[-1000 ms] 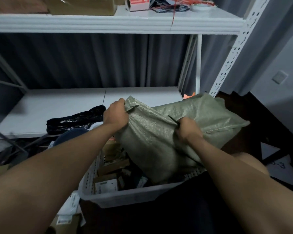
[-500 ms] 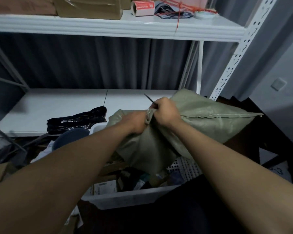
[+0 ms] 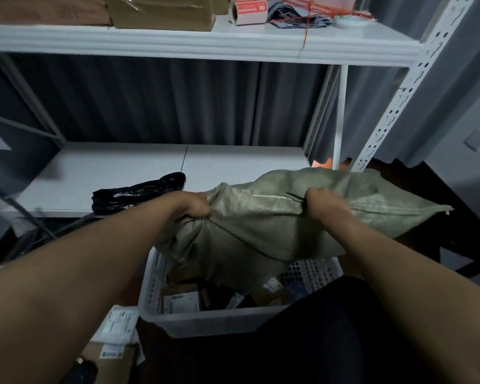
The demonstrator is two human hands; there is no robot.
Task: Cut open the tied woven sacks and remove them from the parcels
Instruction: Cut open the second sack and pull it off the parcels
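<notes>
A grey-green woven sack (image 3: 263,231) hangs slack over a white perforated plastic basket (image 3: 203,321). My left hand (image 3: 190,207) is clenched on the sack's left top corner. My right hand (image 3: 323,205) grips the sack's top edge farther right, and a thin dark blade (image 3: 295,197) sticks out of that fist to the left. The sack's right end (image 3: 416,210) with its stitched seam juts out beyond my right hand. Inside the basket lie several cardboard parcels (image 3: 182,300) with white labels.
A white metal shelf unit (image 3: 233,167) stands behind, with a black plastic bag (image 3: 139,194) on its lower board. Boxes (image 3: 161,9) and a red tape roll (image 3: 250,8) sit on the upper shelf. Labelled parcels (image 3: 117,328) lie on the floor at left. My dark-clothed lap (image 3: 316,342) fills the bottom.
My hands, close together on the sack's top half a second ago, have spread apart, stretching the top edge wide. The sack hangs lower over the basket.
</notes>
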